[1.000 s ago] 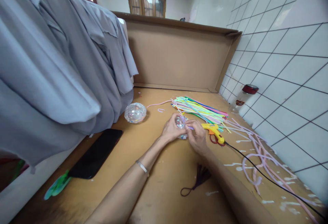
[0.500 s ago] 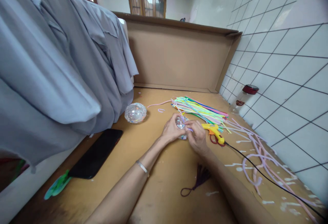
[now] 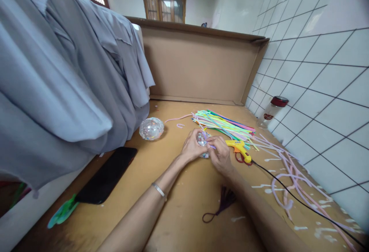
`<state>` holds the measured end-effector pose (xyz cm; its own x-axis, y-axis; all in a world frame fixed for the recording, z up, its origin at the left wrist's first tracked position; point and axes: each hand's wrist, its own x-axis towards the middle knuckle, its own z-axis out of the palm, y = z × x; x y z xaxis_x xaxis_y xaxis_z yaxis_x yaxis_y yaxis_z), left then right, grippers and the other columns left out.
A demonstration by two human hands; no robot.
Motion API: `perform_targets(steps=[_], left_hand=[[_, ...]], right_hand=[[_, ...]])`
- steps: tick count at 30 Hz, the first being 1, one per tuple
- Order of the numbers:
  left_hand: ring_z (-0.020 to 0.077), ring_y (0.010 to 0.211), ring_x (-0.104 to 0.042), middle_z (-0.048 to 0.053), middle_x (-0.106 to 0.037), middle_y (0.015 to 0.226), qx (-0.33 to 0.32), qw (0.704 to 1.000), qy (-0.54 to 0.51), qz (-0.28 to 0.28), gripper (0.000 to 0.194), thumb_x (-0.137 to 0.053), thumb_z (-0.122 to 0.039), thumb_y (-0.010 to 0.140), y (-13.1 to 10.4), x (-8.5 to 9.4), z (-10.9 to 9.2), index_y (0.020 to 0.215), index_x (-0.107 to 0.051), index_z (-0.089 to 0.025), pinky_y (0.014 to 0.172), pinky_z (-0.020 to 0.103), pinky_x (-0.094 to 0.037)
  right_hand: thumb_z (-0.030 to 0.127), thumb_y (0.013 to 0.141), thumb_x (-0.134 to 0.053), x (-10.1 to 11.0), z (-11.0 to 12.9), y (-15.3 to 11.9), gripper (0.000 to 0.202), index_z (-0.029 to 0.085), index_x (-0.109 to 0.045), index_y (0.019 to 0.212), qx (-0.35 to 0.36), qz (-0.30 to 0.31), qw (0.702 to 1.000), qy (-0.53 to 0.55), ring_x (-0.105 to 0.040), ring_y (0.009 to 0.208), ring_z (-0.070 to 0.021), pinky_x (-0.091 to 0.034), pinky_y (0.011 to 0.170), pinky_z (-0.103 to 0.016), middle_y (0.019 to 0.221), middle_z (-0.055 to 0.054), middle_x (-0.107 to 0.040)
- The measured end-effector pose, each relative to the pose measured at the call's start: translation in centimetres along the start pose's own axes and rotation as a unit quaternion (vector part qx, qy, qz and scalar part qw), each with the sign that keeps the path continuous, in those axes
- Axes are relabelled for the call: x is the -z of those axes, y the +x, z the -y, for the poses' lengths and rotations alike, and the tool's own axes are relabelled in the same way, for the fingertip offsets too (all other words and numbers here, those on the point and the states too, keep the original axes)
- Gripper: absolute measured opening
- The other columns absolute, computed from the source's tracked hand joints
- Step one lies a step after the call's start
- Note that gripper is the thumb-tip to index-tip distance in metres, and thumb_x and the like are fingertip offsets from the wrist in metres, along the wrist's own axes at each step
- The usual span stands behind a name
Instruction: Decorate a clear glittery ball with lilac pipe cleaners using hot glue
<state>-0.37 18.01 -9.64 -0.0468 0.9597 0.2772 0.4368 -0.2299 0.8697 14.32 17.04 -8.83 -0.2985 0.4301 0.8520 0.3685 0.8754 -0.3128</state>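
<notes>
My left hand (image 3: 191, 146) is closed around the left side of a clear faceted plastic half-ball (image 3: 201, 139), whose round opening faces up. At its right rim, my right hand (image 3: 220, 151) pinches a purple pipe cleaner (image 3: 212, 146) that runs along the rim between both hands. Part of the half-ball is hidden by my fingers. A second clear faceted half-ball (image 3: 151, 129) lies to the left, apart from my hands. Just right of my right hand lies a yellow glue gun (image 3: 241, 150), its nozzle hidden behind the fingers.
A bundle of coloured pipe cleaners (image 3: 221, 123) lies behind my hands. Loose purple and pink strips (image 3: 285, 171) and a black cord (image 3: 284, 182) run along the right. A lidded bottle (image 3: 272, 111), a black phone (image 3: 108, 175), a dark tassel (image 3: 221, 206) and hanging grey cloth (image 3: 95, 71) surround the work.
The view has shifted slightly. Both hands keep their places on the half-ball and the purple pipe cleaner, with hardly any visible movement.
</notes>
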Motion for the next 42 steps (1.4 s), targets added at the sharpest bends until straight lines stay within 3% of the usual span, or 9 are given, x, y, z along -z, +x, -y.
perform_targets(steps=[12, 23, 30, 42], left_hand=[[0.0234, 0.106, -0.057, 0.005, -0.057, 0.111, -0.071, 0.996, 0.037, -0.037, 0.050, -0.075, -0.025, 0.060, -0.07, 0.07, -0.19, 0.106, -0.053, -0.021, 0.094, 0.038, -0.048], [0.0232, 0.101, -0.061, 0.007, -0.062, 0.108, -0.071, 0.996, 0.015, -0.048, 0.058, -0.075, -0.029, 0.060, -0.21, -0.26, -0.14, 0.112, -0.050, -0.018, 0.091, 0.038, -0.050], [0.0246, 0.108, -0.058, 0.008, -0.057, 0.114, -0.157, 0.984, 0.035, -0.083, 0.055, -0.071, -0.026, 0.062, -0.17, -0.15, -0.21, 0.112, -0.049, -0.020, 0.095, 0.038, -0.048], [0.0233, 0.101, -0.060, 0.007, -0.060, 0.107, -0.160, 0.985, 0.028, -0.055, 0.048, -0.072, -0.033, 0.067, -0.38, 0.03, -0.27, 0.110, -0.056, -0.020, 0.091, 0.035, -0.049]], right_hand=[[0.012, 0.089, -0.048, 0.05, 0.21, 0.01, 0.014, 0.023, -0.057, 0.087, -0.012, 0.000, 1.000, 0.007, -0.060, 0.087, -0.0216, -0.049, 0.077, -0.039, 0.089, -0.006, -0.065], [0.013, 0.089, -0.050, -0.04, 0.00, -0.03, 0.013, 0.023, -0.059, 0.088, -0.015, -0.001, 1.000, 0.014, -0.061, 0.087, -0.0220, -0.049, 0.078, -0.039, 0.090, -0.006, -0.066], [0.012, 0.088, -0.051, -0.09, 0.07, -0.01, 0.015, 0.023, -0.061, 0.087, -0.010, -0.007, 1.000, 0.018, -0.061, 0.086, -0.0218, -0.049, 0.077, -0.039, 0.089, -0.006, -0.067], [0.014, 0.089, -0.050, -0.06, 0.00, 0.01, 0.013, 0.023, -0.059, 0.089, -0.014, -0.006, 1.000, 0.005, -0.061, 0.087, -0.0221, -0.050, 0.078, -0.040, 0.090, -0.007, -0.066]])
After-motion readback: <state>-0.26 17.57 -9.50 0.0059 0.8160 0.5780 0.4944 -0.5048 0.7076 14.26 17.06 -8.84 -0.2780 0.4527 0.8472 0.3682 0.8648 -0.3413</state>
